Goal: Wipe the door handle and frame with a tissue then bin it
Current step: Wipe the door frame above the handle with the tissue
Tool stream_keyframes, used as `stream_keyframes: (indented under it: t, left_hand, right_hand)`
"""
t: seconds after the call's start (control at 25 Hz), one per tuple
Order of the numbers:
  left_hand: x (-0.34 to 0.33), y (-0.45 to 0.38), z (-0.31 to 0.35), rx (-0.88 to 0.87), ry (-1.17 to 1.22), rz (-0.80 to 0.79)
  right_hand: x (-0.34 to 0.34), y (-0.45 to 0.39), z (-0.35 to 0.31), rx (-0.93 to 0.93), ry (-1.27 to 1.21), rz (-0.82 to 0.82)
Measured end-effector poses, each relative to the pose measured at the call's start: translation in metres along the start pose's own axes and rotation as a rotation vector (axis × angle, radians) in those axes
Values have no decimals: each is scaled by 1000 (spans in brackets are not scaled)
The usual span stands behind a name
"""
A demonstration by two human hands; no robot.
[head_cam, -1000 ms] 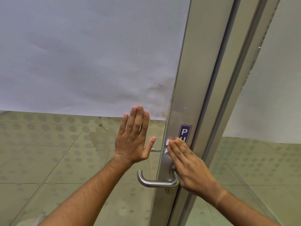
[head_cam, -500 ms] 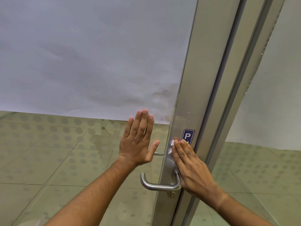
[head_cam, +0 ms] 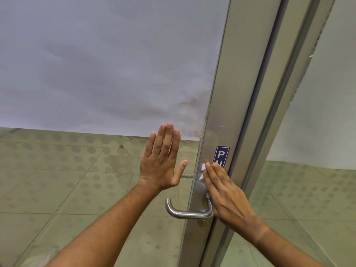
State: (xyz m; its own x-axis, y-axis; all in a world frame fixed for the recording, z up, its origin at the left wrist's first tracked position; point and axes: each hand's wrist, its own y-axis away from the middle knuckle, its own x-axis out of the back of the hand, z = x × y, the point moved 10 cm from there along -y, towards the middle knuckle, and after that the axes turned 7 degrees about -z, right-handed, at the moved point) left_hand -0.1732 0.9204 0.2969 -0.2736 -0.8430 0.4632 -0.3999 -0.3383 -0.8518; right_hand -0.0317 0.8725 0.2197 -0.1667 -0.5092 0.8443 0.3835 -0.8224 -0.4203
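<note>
**Glass door, metal frame and lever handle, with two hands and a tissue**

Glass door panel (head_cam: pixel 96 74): largest item, filling the left of the view. Upper part frosted or backed in pale grey, with brownish smudges near the frame; lower part clear, showing a tiled floor (head_cam: pixel 48 189) with dotted markings beyond.

Door frame (head_cam: pixel 237 83): brushed metal upright running from top right down to bottom centre, with a second metal upright just beside it to the right. Smears show on the metal above the sticker.

Left hand (head_cam: pixel 161 166): fully open, fingers straight and close together, thumb spread out to the right, palm laid flat toward the glass just left of the frame. Holds nothing. Whether the palm actually touches the glass cannot be told.

Right hand (head_cam: pixel 227 195): flat, fingers extended and together, pressed against the door frame above the handle, with the tissue trapped beneath the fingers.

Door handle (head_cam: pixel 185 212): steel lever, pointing left from the frame, its end curving upward. Its base is partly hidden by the right hand.

Sticker (head_cam: pixel 221 156): blue, white lettering; "P" and part of a "U" readable, the remainder covered by the right fingertips.

Tissue (head_cam: pixel 203 167): white, mostly hidden under the right hand; only small corners show at the left edge of the fingers, against the frame.
</note>
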Motion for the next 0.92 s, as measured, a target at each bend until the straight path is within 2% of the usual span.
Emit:
stream_keyframes:
  t: [0.28, 0.48, 0.68, 0.92]
  left_hand:
    - [0, 0, 0, 0, 2, -1]
    - [0, -1, 0, 2, 0, 5]
    - [0, 0, 0, 1, -3, 4]
    - [-1, -1, 0, 3, -5, -2]
  right_hand:
    - [-13, 17, -2, 161, 127, 31]
    - [-7, 5, -3, 58, 71, 43]
    - [-15, 26, -9, 193, 101, 33]
    - [-8, 11, -10, 102, 69, 67]
